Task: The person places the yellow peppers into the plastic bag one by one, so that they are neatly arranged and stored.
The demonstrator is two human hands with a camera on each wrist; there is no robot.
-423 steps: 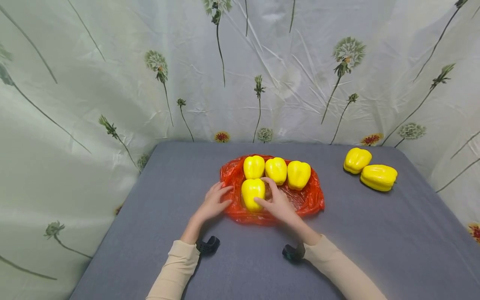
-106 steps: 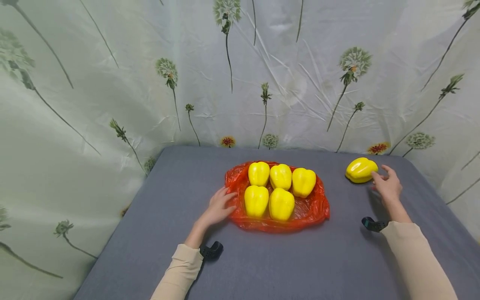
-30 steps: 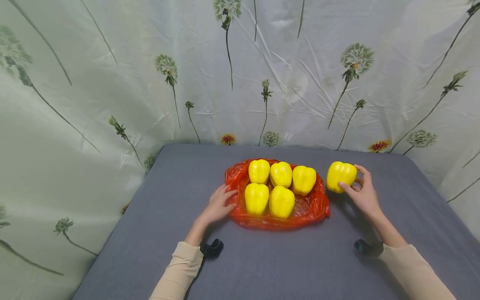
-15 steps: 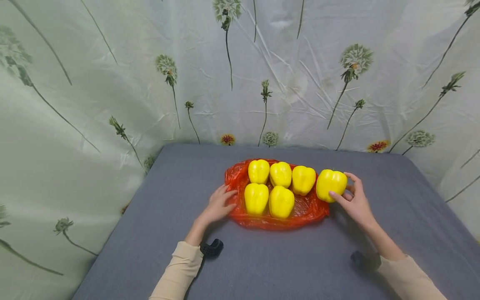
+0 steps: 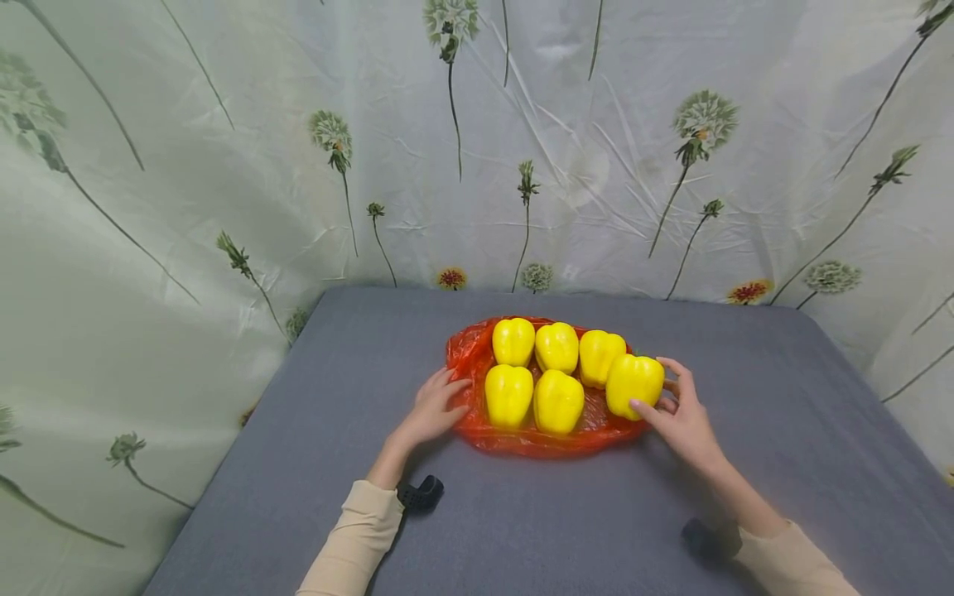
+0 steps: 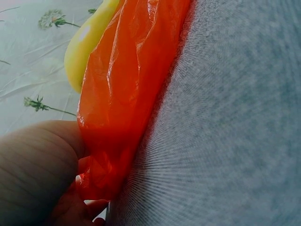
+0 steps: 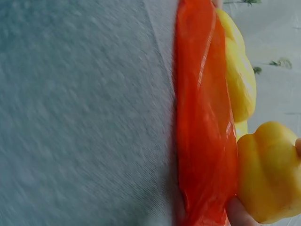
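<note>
In the head view my right hand [image 5: 681, 418] holds a yellow bell pepper [image 5: 635, 386] by its right side, over the right end of a red plastic bag [image 5: 514, 444]. The right wrist view shows this bell pepper [image 7: 268, 174] above the bag's edge, with a fingertip below it. Several more yellow bell peppers stand in the bag in two rows, a back row of three and a front row of two, including one at front left [image 5: 509, 397]. My left hand [image 5: 436, 407] holds the bag's left edge; in the left wrist view the red plastic [image 6: 127, 84] lies between thumb and fingers.
The bag lies on a table with a grey cloth [image 5: 358, 348]. Behind and to the left hangs a pale curtain [image 5: 417, 124] with dandelion prints. A black wrist device [image 5: 422, 494] is under the left wrist.
Since half a second ago, my right hand has carried the bell pepper left and nearer, over the bag's right end. Earlier it took this pepper from the table's right side. The left hand stays put.
</note>
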